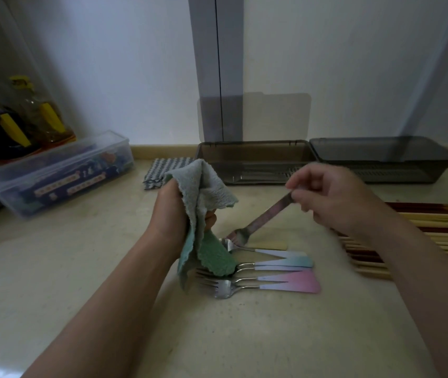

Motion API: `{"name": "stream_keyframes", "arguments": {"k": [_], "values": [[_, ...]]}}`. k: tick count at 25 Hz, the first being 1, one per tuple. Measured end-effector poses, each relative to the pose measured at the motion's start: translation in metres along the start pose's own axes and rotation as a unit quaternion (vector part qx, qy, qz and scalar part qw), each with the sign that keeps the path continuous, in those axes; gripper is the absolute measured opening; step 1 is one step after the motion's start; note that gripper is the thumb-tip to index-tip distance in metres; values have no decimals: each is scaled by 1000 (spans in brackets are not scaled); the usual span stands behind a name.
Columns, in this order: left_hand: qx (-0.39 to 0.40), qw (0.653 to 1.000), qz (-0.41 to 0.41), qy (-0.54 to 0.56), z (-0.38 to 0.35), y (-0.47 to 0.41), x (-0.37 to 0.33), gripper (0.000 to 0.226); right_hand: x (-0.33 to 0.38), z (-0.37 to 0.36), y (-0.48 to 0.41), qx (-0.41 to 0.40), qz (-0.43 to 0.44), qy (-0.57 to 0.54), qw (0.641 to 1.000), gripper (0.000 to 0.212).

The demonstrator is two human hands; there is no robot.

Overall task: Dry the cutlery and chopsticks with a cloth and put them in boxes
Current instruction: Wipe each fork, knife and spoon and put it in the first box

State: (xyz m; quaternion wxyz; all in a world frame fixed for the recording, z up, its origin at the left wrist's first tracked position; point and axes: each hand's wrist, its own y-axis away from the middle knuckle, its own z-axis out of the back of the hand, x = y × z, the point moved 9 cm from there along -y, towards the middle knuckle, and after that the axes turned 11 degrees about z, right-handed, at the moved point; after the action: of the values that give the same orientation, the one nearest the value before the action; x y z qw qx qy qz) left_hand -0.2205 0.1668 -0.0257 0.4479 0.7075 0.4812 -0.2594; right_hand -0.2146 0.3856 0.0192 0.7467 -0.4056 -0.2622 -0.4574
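Holding a fluffy green and grey cloth (203, 203) bunched up, the left hand (171, 214) is near the right hand (337, 197), which pinches the end of a metal fork with a speckled pink handle (266, 215). Several pastel-handled forks (258, 271) and the wooden chopsticks (421, 233) lie on the pale tabletop (81, 268). Two dark see-through plastic boxes (252, 148) wait behind; I think most work is left.
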Motion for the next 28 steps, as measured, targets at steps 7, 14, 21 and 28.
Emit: {"name": "stream_keyframes", "arguments": {"k": [7, 14, 21, 28], "values": [[-91, 972, -123, -176, -10, 25, -11, 33, 12, 31, 4, -194, 33, -281, 939, 8], [12, 946, -165, -278, -37, 32, -8, 27, 27, -35, 9, -80, 13, -302, 950, 18], [20, 938, -189, -290, -36, 29, -6, 28, 22, -58, 14, -89, -17, -299, 950, 20], [-56, 951, -225, -203, -15, 24, -24, 37, 22, -86, 24, 147, -2, -9, 989, 18]]}}
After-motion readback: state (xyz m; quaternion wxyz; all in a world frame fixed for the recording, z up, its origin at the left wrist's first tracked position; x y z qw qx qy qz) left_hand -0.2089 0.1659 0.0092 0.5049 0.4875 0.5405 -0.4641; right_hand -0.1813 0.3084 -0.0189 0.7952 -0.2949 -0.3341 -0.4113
